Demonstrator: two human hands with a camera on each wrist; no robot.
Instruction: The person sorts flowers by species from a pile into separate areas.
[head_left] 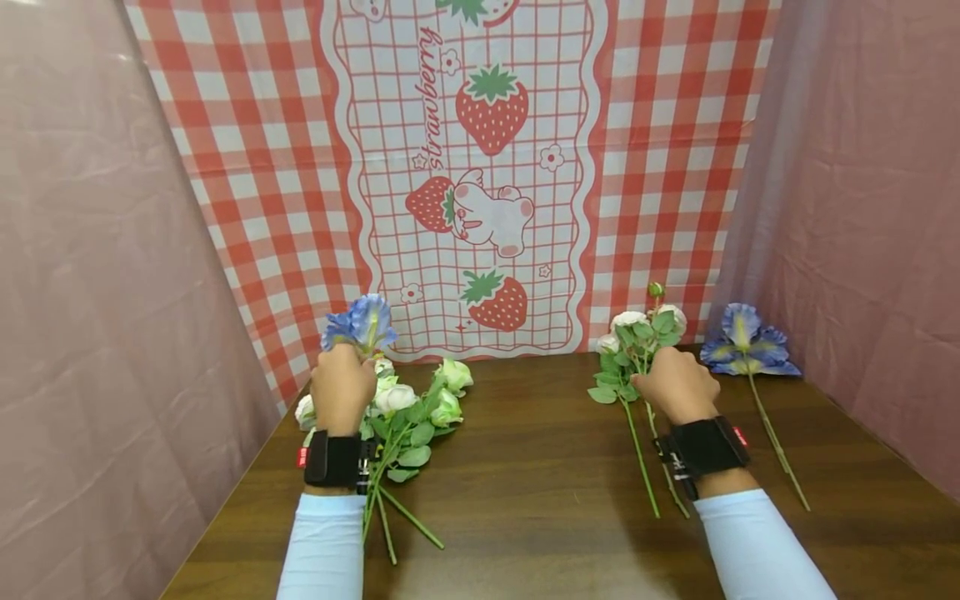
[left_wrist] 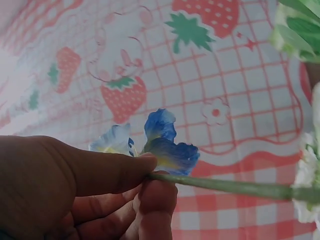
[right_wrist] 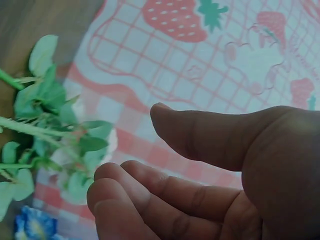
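My left hand pinches the green stem of a blue iris between thumb and fingertips, just below the bloom. Under and beside that hand lie several white and pale green artificial roses, their stems pointing toward me. With thumb and loosely bent fingers apart, my right hand holds nothing. It is over a group of white roses with green leaves on the right side of the table. Just right of it lies a second blue iris with a long stem.
The brown wooden table runs back to a hanging red-checked strawberry cloth. Pale pink curtains hang at the left and right. Both wrists wear black bands.
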